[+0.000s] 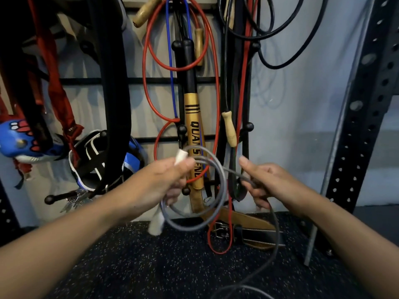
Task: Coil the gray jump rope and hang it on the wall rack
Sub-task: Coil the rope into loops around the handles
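Gripping: left hand (166, 180) curls round the gray jump rope (218, 190) and its white handle (181, 156), whose rounded tip pokes up past the thumb. Two loops of smooth round cord hang from that fist; a second pale handle (155, 223), blurred, dangles just below it. Right hand (266, 183) pinches the same cord between curled fingers, thumb up; from there one strand drops to the speckled black rubber floor (133, 260) and trails toward the camera.

Landmark: gold bat (193, 126), black lettering, black grip, hanging upright on the black wall rack (138, 80) directly behind the coil. Coil sits in front of the bat's lower end, off the rack. Round the bat, a glossy red rope (146, 67) in long loops and one blue cord (170, 50). Right of the bat, a wooden handle (229, 128) and black cords. Below-right of it, a leather belt (244, 221) with metal buckle on the floor. Left of it, wide black straps, blue-and-white padded gear (19, 143). Far right, perforated black steel upright (367, 100).
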A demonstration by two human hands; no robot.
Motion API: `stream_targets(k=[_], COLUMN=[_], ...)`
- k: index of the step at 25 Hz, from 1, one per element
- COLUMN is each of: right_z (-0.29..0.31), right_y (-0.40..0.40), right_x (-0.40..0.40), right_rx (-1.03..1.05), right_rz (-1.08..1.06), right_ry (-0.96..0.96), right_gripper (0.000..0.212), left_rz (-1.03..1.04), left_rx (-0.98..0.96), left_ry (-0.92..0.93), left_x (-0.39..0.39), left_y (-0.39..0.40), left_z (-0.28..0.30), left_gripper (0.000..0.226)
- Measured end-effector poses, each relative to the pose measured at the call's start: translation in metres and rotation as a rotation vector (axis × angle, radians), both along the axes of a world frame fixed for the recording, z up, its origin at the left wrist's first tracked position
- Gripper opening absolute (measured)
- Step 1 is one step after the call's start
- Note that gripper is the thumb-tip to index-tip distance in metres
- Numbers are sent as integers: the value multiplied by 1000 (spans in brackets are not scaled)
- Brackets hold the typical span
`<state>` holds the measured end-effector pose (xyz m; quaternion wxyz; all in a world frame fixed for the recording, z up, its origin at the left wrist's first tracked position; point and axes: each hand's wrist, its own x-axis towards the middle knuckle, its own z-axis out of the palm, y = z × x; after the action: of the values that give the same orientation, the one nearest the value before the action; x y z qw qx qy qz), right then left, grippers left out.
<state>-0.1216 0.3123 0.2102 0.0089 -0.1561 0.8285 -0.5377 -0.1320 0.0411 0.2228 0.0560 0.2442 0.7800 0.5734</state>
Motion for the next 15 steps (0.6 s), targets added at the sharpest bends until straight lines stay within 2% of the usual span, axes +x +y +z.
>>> stream_targets(k=[4,6,7,8,11,13,15], right_z=[-22,-34,-39,-44,-44,-39,-36], right_y=[-25,-47,-58,-68,-85,-89,-87], right_x=[-1,3,5,6,5,4,2], right_rx=[-137,-162,-228,-342,-740,-866,-903], right_rz=[19,72,87,72,-74,-105,-124], right_ry=[-31,-34,-50,-65,-72,-76,-83], right_gripper=[71,60,60,60,48,33,23], left_rz=[223,353,394,421,447,410,329], left_rx=[860,1109,1145,1102,822,784,828], left_ry=[-167,-205,-212,-210,-179,-209,-267], left_x=[-2,0,0,1,6,7,8], left_y=[31,52,61,67,75,74,66], left_z=[-9,-5,-6,-9,-32,-42,-43], left_gripper=[27,26,28,32,50,52,45])
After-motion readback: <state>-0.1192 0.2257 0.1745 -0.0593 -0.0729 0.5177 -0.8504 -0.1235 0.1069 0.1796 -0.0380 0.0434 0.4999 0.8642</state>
